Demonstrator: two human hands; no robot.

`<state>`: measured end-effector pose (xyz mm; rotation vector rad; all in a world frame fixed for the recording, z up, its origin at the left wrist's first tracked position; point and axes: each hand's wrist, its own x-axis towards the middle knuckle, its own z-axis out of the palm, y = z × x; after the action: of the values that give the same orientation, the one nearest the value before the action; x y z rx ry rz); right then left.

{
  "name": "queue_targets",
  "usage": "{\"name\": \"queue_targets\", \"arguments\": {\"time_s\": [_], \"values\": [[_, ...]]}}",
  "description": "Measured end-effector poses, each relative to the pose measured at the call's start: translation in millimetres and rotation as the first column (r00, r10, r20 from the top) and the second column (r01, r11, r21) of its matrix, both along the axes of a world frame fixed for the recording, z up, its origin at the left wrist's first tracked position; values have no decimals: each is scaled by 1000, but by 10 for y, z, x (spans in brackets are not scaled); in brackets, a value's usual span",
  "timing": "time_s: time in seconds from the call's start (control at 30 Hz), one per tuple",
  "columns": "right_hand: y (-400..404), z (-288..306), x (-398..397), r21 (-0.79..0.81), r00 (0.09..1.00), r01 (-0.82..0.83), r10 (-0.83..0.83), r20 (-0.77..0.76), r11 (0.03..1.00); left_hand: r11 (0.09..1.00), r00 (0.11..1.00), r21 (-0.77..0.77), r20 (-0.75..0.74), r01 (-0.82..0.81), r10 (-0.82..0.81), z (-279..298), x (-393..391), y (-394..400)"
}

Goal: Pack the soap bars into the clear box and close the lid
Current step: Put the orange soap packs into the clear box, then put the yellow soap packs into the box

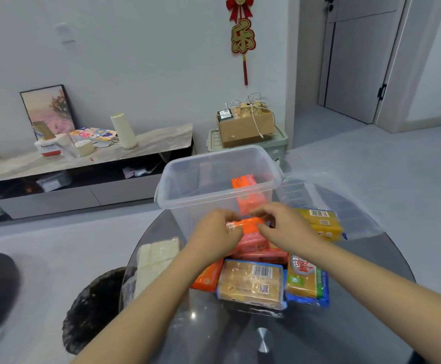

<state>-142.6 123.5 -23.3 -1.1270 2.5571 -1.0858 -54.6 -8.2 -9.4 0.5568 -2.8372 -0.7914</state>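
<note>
A clear plastic box (188,190) stands open on the round glass table (345,298), with an orange soap pack (248,193) upright inside it. My left hand (214,232) and my right hand (285,227) both grip another orange soap pack (251,225) just in front of the box's near wall. Below it lie pink packs (256,245), an orange pack (209,277), a tan soap pack (251,283) with a barcode and a yellow-green pack (306,279). A yellow pack (319,223) rests on the clear lid (350,203) to the right of the box.
A white bar block (156,256) lies at the table's left edge. A dark stool (93,311) stands below on the left. Behind are a low TV cabinet (82,164) with clutter and a cardboard box (245,127) on a green bin.
</note>
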Motion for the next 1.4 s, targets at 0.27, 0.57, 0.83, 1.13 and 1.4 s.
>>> {"name": "queue_targets", "arguments": {"time_s": [0.27, 0.57, 0.83, 1.13, 1.4], "values": [[189, -254, -199, 379, 984, -6, 73, -164, 925, 910, 973, -396, 228, 122, -31, -479, -151, -57], [513, -147, -680, 597, 996, 84, -44, -82, 798, 988, 983, -154, 185, 16, 13, -504, -280, 85], [535, -119, -653, 382, 963, 268, -243, -113, 884, 871, 986, 474, 153, -127, 60, -253, -253, 183], [375, 158, -112, 81, 824, 247, -253, 506, 966, 80, 967, 971, 211, -224, 145, -98, -165, 359], [240, -4, 125, -115, 620, 266, -78, 781, 957, 96, 990, 990, 98, -107, 97, -126, 45, 383]]}}
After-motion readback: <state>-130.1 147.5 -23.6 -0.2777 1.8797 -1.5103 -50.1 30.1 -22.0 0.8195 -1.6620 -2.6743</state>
